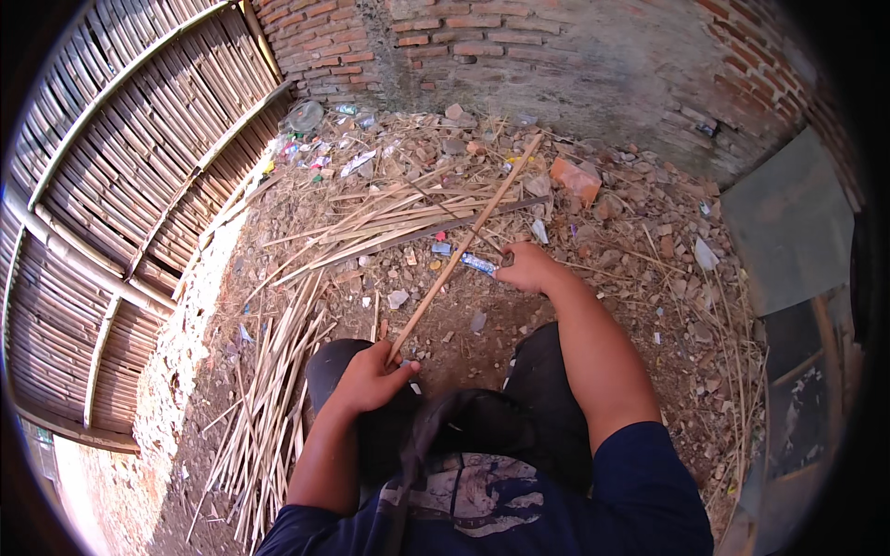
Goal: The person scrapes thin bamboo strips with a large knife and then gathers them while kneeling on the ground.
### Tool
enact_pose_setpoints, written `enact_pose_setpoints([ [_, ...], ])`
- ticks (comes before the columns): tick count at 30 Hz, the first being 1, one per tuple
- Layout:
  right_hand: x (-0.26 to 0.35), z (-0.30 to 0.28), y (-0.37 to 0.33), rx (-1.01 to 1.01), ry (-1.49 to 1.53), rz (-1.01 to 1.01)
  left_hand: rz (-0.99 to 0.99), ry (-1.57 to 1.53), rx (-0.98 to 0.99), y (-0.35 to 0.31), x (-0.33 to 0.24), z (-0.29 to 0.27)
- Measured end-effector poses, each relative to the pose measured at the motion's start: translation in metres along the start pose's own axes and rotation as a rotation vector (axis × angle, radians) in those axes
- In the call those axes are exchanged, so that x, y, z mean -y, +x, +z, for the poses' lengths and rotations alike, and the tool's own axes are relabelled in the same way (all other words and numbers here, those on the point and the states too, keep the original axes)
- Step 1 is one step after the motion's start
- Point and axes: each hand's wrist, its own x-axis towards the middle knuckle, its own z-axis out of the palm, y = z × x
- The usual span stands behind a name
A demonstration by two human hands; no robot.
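Observation:
My left hand grips the near end of a long thin bamboo stick that slants up and away to the right, its far tip near the rubble by the wall. My right hand is stretched forward, fist closed, at the stick's right side; a dark blade-like tool pokes out of it toward the stick. Whether the blade touches the stick is unclear. My knees in dark trousers lie below both hands.
A bundle of split bamboo strips lies on the dirt to my left. More strips are scattered ahead. A woven bamboo fence stands left, a brick wall behind, with broken bricks and litter. Grey boards lean at right.

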Motion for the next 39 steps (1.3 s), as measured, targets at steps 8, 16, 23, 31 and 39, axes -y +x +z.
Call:
enact_pose_setpoints([
  [8,0.019,0.007,-0.006,0.113,-0.129,-0.151,-0.013,-0.088,0.022,-0.001,0.005,0.000],
  [16,-0.009,0.011,0.004,-0.133,-0.020,-0.053,-0.013,-0.041,0.016,0.001,-0.001,0.002],
  [23,0.021,0.006,-0.016,0.127,-0.136,-0.150,0.003,-0.062,0.009,-0.001,0.003,-0.001],
  [31,-0.002,0.000,0.001,-0.003,0.038,0.036,-0.008,-0.021,0.006,0.000,-0.002,-0.001],
  [39,0.034,0.010,-0.016,0.214,-0.220,-0.210,-0.029,-0.075,-0.002,-0.002,0.002,0.000],
])
